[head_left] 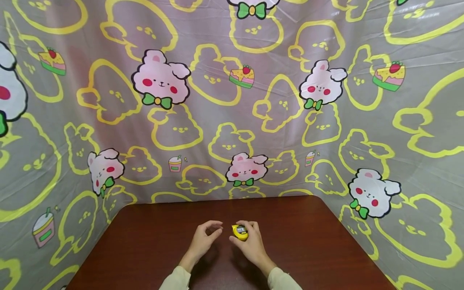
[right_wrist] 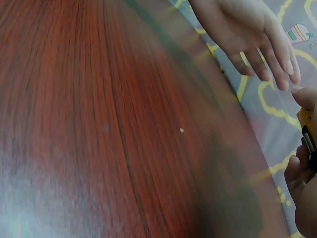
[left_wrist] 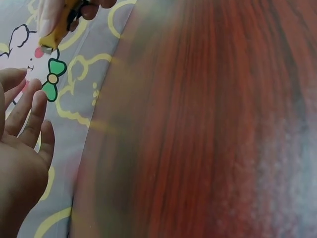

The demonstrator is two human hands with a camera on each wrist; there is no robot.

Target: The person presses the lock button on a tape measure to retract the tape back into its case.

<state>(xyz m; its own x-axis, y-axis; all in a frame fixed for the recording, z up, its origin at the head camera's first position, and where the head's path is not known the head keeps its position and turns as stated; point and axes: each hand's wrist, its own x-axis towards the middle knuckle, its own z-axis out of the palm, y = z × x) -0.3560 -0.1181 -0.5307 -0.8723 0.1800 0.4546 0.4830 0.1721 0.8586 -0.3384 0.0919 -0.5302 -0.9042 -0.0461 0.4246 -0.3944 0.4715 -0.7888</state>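
A yellow and black tape measure [head_left: 240, 232] is gripped between the thumb and fingers of my right hand [head_left: 252, 243], above the wooden table. My left hand [head_left: 201, 241] hovers just to its left, apart from it, with nothing between its loosely bent fingers. In the left wrist view the tape measure [left_wrist: 58, 27] shows a small metal tip at its lower end, and my left hand [left_wrist: 25, 148] lies below it with the palm showing. At the right edge of the right wrist view, the tape measure [right_wrist: 308, 131] is partly cut off by the frame.
The dark red-brown wooden table [head_left: 152, 233] spreads under both hands. A grey curtain [head_left: 217, 121] with yellow outlines and cartoon bunnies surrounds its back and sides. A tiny pale speck [right_wrist: 182, 130] lies on the tabletop.
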